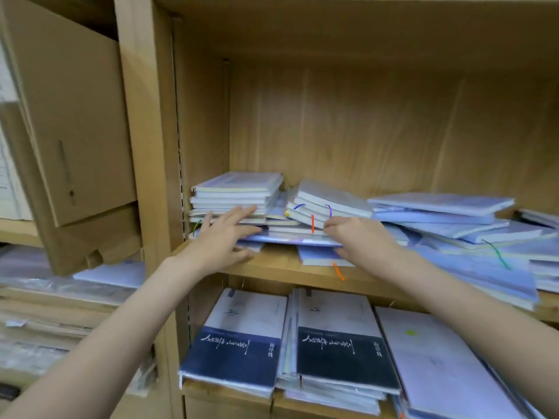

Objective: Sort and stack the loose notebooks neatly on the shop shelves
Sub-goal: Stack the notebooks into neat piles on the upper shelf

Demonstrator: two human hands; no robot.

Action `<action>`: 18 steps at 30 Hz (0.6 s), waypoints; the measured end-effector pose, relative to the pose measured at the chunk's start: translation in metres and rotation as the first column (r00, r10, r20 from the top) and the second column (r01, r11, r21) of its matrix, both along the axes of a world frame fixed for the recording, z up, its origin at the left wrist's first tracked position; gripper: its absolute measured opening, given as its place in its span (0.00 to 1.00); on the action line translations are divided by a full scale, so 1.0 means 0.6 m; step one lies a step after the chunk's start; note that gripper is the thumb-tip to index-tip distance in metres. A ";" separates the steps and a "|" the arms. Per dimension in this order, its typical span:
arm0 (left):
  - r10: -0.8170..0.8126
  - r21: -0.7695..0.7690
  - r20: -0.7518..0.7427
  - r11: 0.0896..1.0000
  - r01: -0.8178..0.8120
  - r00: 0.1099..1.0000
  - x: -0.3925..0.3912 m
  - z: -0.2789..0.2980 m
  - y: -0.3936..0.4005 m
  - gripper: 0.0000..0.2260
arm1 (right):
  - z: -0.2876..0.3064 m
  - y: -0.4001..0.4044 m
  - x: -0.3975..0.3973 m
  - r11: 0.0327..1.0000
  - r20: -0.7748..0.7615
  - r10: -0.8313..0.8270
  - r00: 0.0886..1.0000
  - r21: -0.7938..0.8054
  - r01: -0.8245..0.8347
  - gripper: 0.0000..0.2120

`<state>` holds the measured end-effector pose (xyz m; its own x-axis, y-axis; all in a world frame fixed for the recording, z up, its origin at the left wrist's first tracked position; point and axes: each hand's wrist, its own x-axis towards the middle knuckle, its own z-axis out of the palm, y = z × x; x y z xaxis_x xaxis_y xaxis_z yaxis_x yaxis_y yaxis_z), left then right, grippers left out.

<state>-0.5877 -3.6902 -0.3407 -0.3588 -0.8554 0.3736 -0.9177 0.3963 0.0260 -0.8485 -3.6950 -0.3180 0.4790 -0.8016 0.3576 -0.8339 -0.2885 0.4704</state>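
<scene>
Two bare hands reach into a wooden shelf bay [272, 269] where pale blue notebooks lie in loose heaps. At about nine o'clock from the frame's centre the left hand [225, 234] lies flat, fingers straight, against the front edges of a fairly square left pile [236, 193], its thumb down by the shelf board. Just right of centre the right hand [357, 237] has its fingers curled over the upper notebooks and its thumb underneath, gripping a wide flat notebook [290, 239] that sticks out at the base of the tilted middle pile [326, 204]. Coloured ribbon markers, red, blue and purple, hang from that pile, and an orange one trails over the shelf lip from a single notebook [317, 257] beneath. Toward three o'clock a sprawling right heap [453, 225] slants down the shelf, a green ribbon among it. At six o'clock, on the lower shelf, lie dark-banded notebooks [341, 349] side by side. At ten o'clock a cardboard box [75, 116] leans in the neighbouring bay.
</scene>
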 end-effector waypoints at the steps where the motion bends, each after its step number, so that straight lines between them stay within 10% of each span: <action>1: -0.004 0.032 -0.023 0.999 0.004 1.000 0.002 0.008 -0.003 0.22 | -0.002 -0.006 -0.002 1.000 -0.007 -0.012 1.000 -0.007 0.012 0.10; 11: 0.031 0.139 -0.336 0.990 0.017 0.942 0.011 0.090 -0.021 0.22 | 0.216 0.042 0.015 0.986 0.185 0.150 0.971 -0.106 -0.133 0.06; 18: -0.016 -0.127 -0.277 0.992 -0.020 0.961 0.006 0.035 0.026 0.06 | 0.124 0.099 -0.029 0.897 0.494 0.357 0.793 0.056 -0.439 0.11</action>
<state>-0.5840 -3.6746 -0.3199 -0.2241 -0.7949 0.5638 -0.8823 0.4112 0.2291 -0.8659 -3.6357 -0.2437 0.5803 -0.6414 0.5019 -0.7335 -0.6794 -0.0203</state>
